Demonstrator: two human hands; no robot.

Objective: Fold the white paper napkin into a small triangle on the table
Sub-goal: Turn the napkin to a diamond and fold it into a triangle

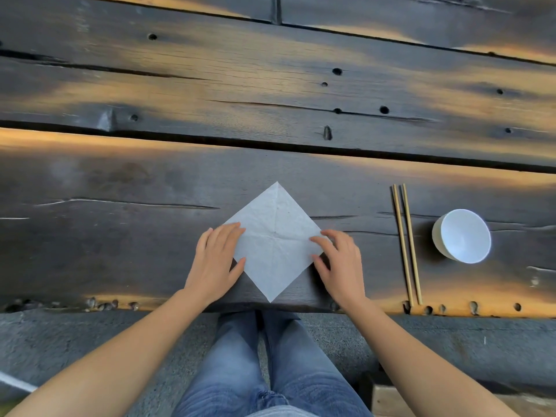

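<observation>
Fingers (231, 233) of the left hand (215, 260) lie nearly flat and spread on the left corner of the napkin (275, 242), pressing it down rather than pinching it. The right hand (340, 260) mirrors this at the right corner, its fingers slightly curled with the tips resting on the paper's edge; neither hand grips anything. Both hands seem placed to pin the sheet so it cannot slide while a fold is lined up.

One white napkin lies open as a diamond on the dark wooden surface (120, 236), near its front edge, one corner pointing away from the person and one toward them. Two crease lines cross at its middle, so a corner-to-corner fold looks like the likely next step; no triangle is formed yet.

Well to the right lie two chopsticks (406, 245), side by side and roughly parallel, and just beyond them one white bowl (461, 236), empty and tipped slightly. Both sit clear of the folding area.
</observation>
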